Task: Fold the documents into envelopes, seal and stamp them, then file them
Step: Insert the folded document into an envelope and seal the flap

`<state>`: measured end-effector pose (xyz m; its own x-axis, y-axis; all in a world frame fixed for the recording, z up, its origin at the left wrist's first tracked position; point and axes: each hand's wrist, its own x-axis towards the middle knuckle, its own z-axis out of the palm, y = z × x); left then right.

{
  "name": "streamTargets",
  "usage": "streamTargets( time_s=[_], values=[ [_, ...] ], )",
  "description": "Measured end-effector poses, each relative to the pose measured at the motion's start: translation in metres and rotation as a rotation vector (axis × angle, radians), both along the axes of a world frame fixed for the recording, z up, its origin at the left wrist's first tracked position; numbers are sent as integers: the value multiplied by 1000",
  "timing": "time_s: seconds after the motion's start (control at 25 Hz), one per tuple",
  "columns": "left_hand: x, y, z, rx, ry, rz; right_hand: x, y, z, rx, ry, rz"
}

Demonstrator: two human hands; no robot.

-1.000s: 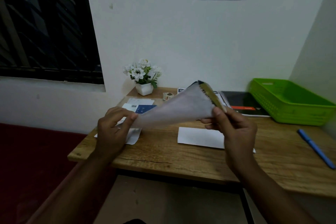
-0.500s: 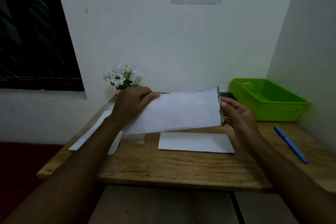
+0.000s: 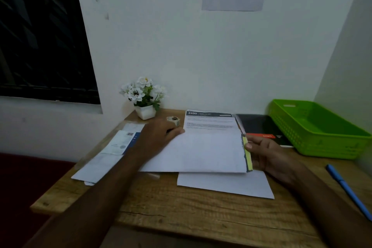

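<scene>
The counter [image 3: 181,213] had bare wood along its near edge. The document [image 3: 201,153] had dropped from mid-air, folded and low over the middle. The left hand [image 3: 159,137] and right hand [image 3: 267,153] pinched its side edges, with the envelope [image 3: 225,184] poking out underneath.

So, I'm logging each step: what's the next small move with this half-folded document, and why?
Probably lay it down and press the bottom fold flat: the document is doubled over with its printed header uncovered, the left hand and right hand only hold its side edges, and the envelope waits beneath.
</scene>
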<state>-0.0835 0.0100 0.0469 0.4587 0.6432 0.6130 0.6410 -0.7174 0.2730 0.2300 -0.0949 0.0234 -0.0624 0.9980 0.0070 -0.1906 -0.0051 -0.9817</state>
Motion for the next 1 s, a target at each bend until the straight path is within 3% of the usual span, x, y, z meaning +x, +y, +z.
streamTargets(
  time_s=[0.12,0.2,0.32,0.48,0.8,1.0],
  values=[
    [11,-10,1,13,-31,74,0,3,-3,36,21,-42],
    [30,-26,2,112,-42,13,-5,5,-3,66,30,-89],
    [65,-52,-4,188,133,-35,-9,6,-2,89,9,-123],
    [93,-66,-20,79,291,-8,-9,4,-2,102,44,-168],
    [87,-68,-26,205,218,42,-18,-2,-1,48,72,8],
    [83,-69,-21,188,226,34,-17,-3,-3,57,29,-43]
  ],
)
